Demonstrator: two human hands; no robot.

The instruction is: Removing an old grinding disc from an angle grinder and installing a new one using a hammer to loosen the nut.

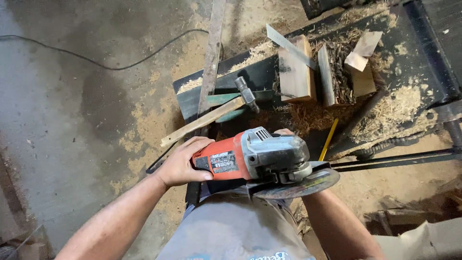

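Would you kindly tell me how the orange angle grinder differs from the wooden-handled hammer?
The orange and grey angle grinder is gripped by the left hand; the wooden-handled hammer lies untouched on the dark bench. The grinder is bulky, with a round disc; the hammer is slim, with a small dark metal head. The grinder sits near the person's body; the hammer lies farther off. Both are hand tools.

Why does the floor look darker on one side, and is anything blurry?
Head view: soft, even light, no glare; the grey concrete floor shows dark stains, not shadows. The orange-and-grey angle grinder under the left hand is sharp; the straight black cable bows slightly, a wide-lens effect.
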